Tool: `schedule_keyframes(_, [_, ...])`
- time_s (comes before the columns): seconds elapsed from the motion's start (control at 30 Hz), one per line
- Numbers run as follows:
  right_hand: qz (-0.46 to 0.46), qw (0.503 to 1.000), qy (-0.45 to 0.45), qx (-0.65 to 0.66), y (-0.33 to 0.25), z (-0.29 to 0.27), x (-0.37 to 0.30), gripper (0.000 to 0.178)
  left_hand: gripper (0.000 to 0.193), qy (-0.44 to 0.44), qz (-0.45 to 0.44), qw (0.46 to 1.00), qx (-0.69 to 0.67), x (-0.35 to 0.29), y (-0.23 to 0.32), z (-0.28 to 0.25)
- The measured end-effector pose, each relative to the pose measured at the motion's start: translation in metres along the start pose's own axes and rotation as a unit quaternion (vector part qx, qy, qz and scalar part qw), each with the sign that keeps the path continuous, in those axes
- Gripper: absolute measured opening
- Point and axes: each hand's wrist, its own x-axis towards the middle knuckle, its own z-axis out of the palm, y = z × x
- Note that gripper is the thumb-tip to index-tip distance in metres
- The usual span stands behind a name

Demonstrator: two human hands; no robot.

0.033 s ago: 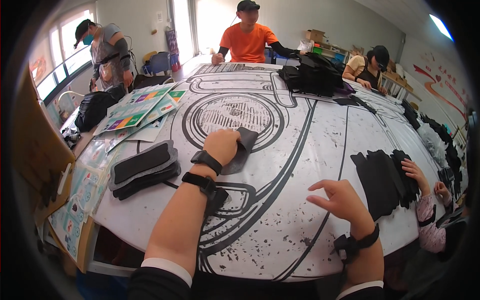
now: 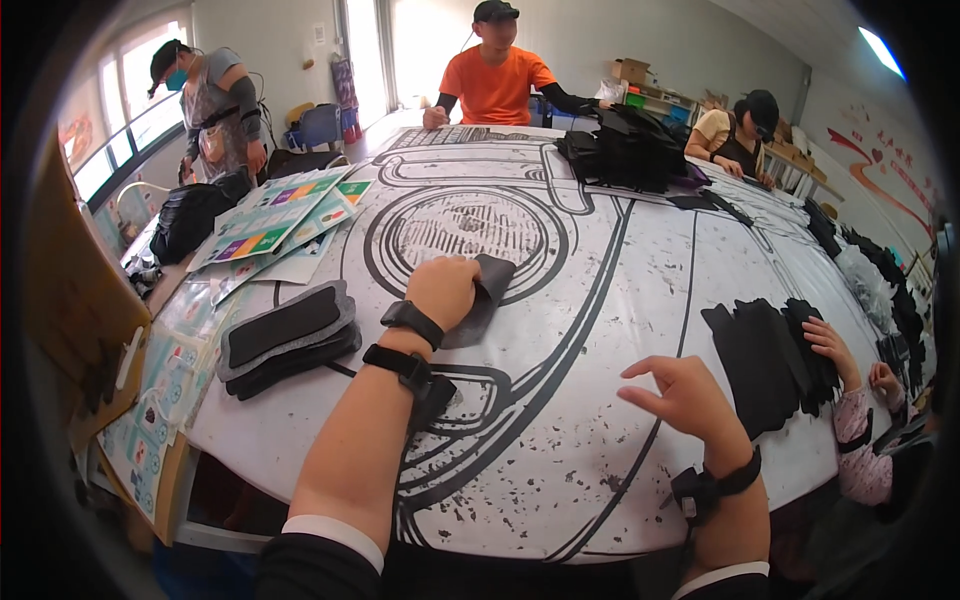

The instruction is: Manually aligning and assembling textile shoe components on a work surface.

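Note:
My left hand [image 2: 445, 290] is closed on a dark grey, flat piece of sheet material [image 2: 492, 285], pinched near its edge above the printed circle on the table. The fingertips are mostly hidden behind the hand's back. My right hand [image 2: 680, 395] hovers over the table with thumb and forefinger apart and nothing between them. Left of my left forearm lies a small stack of black pads with grey borders [image 2: 290, 330]. To the right of my right hand, a spread of overlapping black strips [image 2: 760, 365] lies under a co-worker's hand [image 2: 825, 340].
The white table cover [image 2: 580, 470] carries bold black line drawings and dark flecks. Colourful printed sheets [image 2: 280, 220] lie at the left. A tall black pile [image 2: 635, 150] stands at the far side. Several people work around the table, one in an orange shirt [image 2: 495, 85].
My right hand has shifted very slightly to the right. My left hand keeps its hold on the dark grey piece.

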Motion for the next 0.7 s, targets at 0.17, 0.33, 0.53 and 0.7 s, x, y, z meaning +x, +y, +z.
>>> schedule_keyframes(0.17, [0.025, 0.978, 0.114, 0.171, 0.022, 0.013, 0.007, 0.016, 0.013, 0.021, 0.006, 0.998, -0.064, 0.006, 0.028, -0.028])
schedule_keyframes(0.33, [-0.038, 0.98, 0.124, 0.151, 0.019, 0.035, 0.01, 0.027, 0.016, 0.061, 0.056, 0.972, -0.22, 0.005, 0.08, -0.063])
schedule_keyframes(0.53, [-0.184, 0.96, 0.207, 0.027, -0.003, 0.039, 0.003, 0.043, 0.035, -0.049, 0.066, 0.933, -0.35, -0.012, 0.135, -0.115])
schedule_keyframes(0.7, [-0.323, 0.886, 0.332, -0.005, 0.003, 0.039, 0.003, 0.062, 0.039, -0.028, 0.048, 0.924, -0.378, -0.018, 0.139, -0.124])
